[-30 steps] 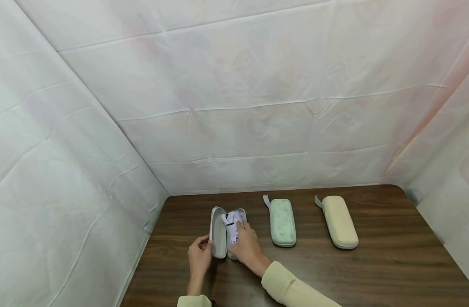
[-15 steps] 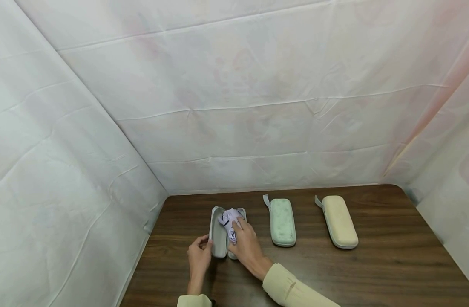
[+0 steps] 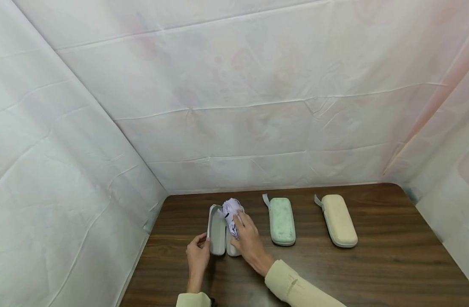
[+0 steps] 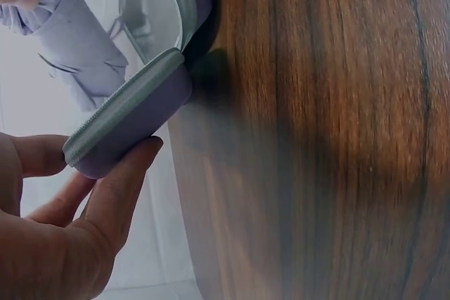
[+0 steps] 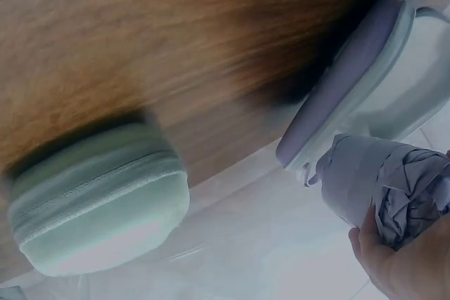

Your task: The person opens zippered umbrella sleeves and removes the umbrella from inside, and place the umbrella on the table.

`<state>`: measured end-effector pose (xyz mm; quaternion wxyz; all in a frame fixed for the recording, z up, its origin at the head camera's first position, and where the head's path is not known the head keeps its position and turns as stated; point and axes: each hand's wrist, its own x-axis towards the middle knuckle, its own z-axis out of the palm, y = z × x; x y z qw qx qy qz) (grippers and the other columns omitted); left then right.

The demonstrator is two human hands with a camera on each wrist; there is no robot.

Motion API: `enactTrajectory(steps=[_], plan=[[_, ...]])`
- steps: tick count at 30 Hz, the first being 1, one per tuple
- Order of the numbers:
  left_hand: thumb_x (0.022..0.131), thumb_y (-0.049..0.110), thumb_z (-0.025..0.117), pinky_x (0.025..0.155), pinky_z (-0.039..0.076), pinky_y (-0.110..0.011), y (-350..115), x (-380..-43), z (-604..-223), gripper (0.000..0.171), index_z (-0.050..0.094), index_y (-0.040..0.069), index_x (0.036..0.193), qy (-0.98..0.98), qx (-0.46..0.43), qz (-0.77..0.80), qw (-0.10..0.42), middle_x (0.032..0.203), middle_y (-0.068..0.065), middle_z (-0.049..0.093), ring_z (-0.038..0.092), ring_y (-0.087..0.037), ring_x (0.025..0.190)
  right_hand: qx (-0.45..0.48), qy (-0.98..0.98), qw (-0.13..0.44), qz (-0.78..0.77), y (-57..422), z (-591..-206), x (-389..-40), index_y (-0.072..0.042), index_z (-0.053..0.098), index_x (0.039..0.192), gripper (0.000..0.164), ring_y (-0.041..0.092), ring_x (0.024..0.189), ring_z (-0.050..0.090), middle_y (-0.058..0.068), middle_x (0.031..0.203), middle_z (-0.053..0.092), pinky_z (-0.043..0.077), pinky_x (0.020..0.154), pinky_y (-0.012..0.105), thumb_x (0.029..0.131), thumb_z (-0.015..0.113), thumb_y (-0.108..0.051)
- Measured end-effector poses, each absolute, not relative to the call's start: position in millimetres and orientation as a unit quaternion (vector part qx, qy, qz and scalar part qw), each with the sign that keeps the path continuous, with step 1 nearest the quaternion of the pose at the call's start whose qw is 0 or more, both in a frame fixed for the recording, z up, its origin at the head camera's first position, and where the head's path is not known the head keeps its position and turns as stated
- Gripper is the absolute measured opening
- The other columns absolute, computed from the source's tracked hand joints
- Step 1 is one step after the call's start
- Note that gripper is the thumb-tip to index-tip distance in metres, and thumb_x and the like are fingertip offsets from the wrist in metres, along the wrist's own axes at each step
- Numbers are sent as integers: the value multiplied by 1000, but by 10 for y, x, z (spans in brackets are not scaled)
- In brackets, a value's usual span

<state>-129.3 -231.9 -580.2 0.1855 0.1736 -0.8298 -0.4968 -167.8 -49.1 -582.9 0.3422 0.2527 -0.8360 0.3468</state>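
Observation:
A lilac zip case (image 3: 217,234) with a pale grey lining lies spread open at the left of the table. My left hand (image 3: 197,258) pinches the edge of its left half between thumb and fingers, as the left wrist view shows on the case's zip rim (image 4: 130,107). My right hand (image 3: 250,243) grips a small folded lilac umbrella (image 3: 231,211), its fabric rolled and creased. The umbrella (image 5: 351,173) is raised over the case's right half. In the right wrist view this half's inside looks bare. My palm hides part of the umbrella.
To the right, a mint green zip case (image 3: 282,221) and a cream zip case (image 3: 339,221) lie closed, each with a grey strap. Behind the dark wooden table (image 3: 295,273) hangs a pale sheet (image 3: 234,128).
My right hand has lifted the umbrella up out of the case's right half, slightly away from me. The left hand keeps its hold on the case.

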Motion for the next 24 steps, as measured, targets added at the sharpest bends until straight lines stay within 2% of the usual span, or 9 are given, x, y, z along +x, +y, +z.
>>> enactTrajectory(steps=[4, 15, 24], plan=[[93, -5, 70, 65, 54, -18, -2375, -1301, -5805, 20, 76, -10, 112, -831, 173, -492, 192, 101, -26, 76, 77, -33, 87, 256, -833, 346, 347, -459, -5812, -1733, 11, 68, 127, 71, 42, 117, 65, 30, 134, 65, 60, 94, 47, 59, 89, 5], [94, -4, 69, 64, 52, -17, -2600, -1302, -5754, 20, 76, -11, 112, -832, 192, -478, 207, 100, -26, 76, 73, -25, 82, 236, -842, 317, 368, -371, -5775, -1811, 12, 66, 131, 66, 44, 122, 63, 31, 138, 62, 59, 97, 48, 68, 88, 6], [95, -3, 69, 62, 49, -15, -2824, -1356, -5759, 20, 75, -11, 113, -836, 209, -461, 214, 101, -27, 76, 73, -24, 82, 222, -844, 316, 371, -401, -5809, -1863, 12, 67, 130, 66, 43, 123, 63, 31, 137, 62, 58, 97, 48, 69, 90, 4]])
